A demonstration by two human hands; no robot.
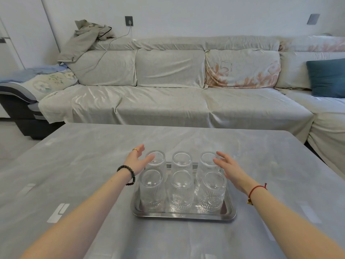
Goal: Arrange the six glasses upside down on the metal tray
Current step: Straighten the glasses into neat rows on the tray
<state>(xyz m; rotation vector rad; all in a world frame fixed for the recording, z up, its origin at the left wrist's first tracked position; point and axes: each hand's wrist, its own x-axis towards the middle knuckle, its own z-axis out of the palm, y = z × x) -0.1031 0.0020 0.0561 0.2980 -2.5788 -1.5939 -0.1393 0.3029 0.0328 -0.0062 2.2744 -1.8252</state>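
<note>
Several clear ribbed glasses stand upside down in two rows on the metal tray [183, 216]. The back row has a left glass [156, 161], a middle glass [182, 162] and a right glass [207, 164]. The front row has a left glass [152, 189], a middle glass [181, 191] and a right glass [211, 191]. My left hand [137, 160] hovers with spread fingers beside the back left glass, fingertips at its side. My right hand [228, 168] is spread beside the back right glass. Neither hand holds anything.
The tray rests on a grey table [84, 174] that stretches wide on both sides. Behind the table is a long covered sofa [168, 101] with a teal cushion [326, 78] at the right and a jacket [84, 38] draped at the left.
</note>
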